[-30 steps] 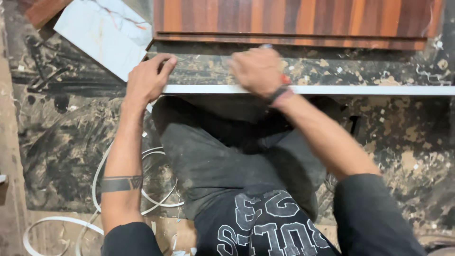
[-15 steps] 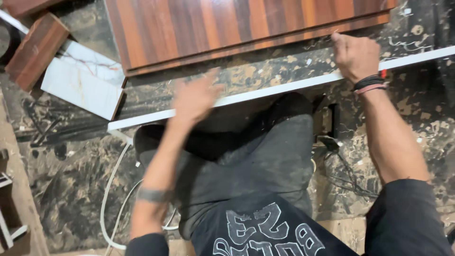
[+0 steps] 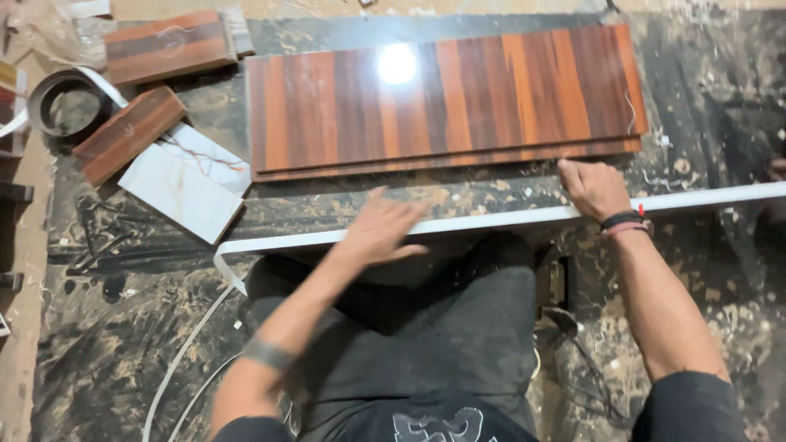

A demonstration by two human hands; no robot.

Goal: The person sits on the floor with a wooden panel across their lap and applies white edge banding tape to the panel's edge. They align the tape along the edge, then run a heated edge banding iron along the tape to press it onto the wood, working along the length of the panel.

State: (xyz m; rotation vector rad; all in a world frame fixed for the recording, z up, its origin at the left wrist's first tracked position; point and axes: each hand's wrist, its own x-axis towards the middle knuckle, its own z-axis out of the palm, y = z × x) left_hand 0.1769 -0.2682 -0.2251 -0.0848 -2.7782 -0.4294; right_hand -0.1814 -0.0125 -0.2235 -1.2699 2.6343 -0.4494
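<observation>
A long white edge-banding strip (image 3: 491, 219) runs across a dark stained worktop (image 3: 115, 270) in front of me. My left hand (image 3: 381, 231) lies flat on the strip near its middle, fingers spread. My right hand (image 3: 591, 188) is closed on the strip further right, pressing it down; a dark and a red band sit on that wrist. Just beyond the strip lies a large wood-grain laminated board (image 3: 442, 98) with striped brown and orange tones. The strip's left end (image 3: 225, 262) bends down off the table edge.
Two smaller wood-grain pieces (image 3: 168, 45) (image 3: 127, 131) and a white marbled panel (image 3: 184, 180) lie at the upper left, beside a roll of banding tape (image 3: 61, 102). Loose white strip loops (image 3: 176, 368) hang below the table. My dark trousers fill the lower middle.
The view has tilted and pulled back. My left hand slid right along the white strip toward its middle, and my right hand moved right along it, staying closed on the strip.
</observation>
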